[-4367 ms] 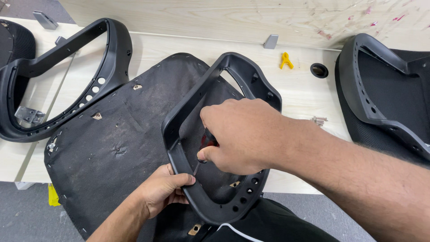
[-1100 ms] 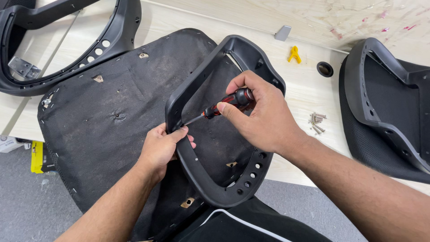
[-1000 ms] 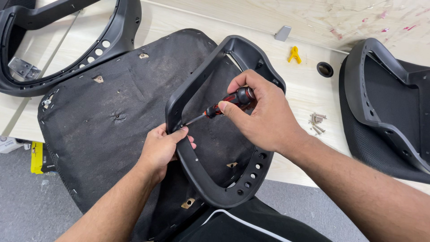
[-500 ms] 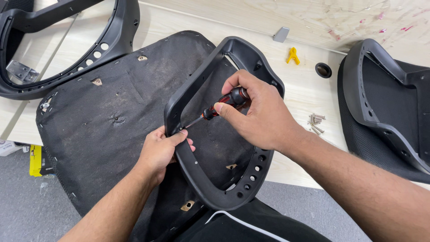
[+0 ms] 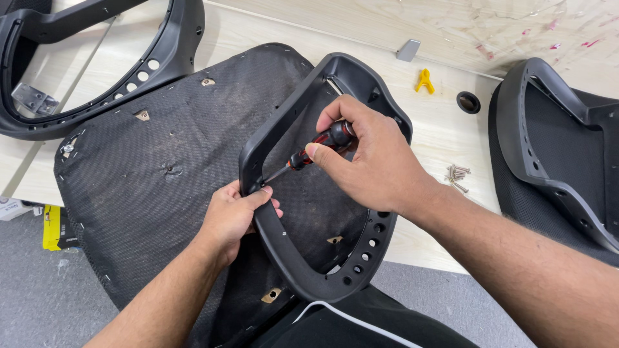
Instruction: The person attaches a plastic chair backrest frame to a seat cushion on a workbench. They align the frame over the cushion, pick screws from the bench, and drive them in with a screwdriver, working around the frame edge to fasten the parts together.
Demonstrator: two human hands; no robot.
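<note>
The black plastic frame (image 5: 322, 187) stands tilted on the black fabric-covered seat base (image 5: 148, 174), its lower curve hanging out past the near edge of the pale wooden workbench (image 5: 445, 129), and there is open bench to its right, where only a small pile of screws (image 5: 456, 177) lies between the frame and another black seat frame (image 5: 561, 154) at the right edge. Up at the top left a third black frame (image 5: 129, 71) curves off the picture, just beside the seat base, so the left is crowded. A yellow clip (image 5: 423, 80), a black ring (image 5: 468, 102) and a grey bracket (image 5: 408, 49) sit well back, out of the way. Against half a second ago, barely anything has shifted: the frame is at the same tilt, both hands are in the same places, and the tool tip is at the same spot on the inner rim. The left hand (image 5: 235, 216) is wrapped around the frame's left side, fingers curled over the inner edge, thumb up near the tool tip, clamping the frame steady. The right hand (image 5: 367, 158) reaches across through the opening, fingers closed tight around the red-and-black handle of a screwdriver (image 5: 316, 149), whose thin shaft angles down and left to meet the frame's inner rim, just beside the left thumb.
</note>
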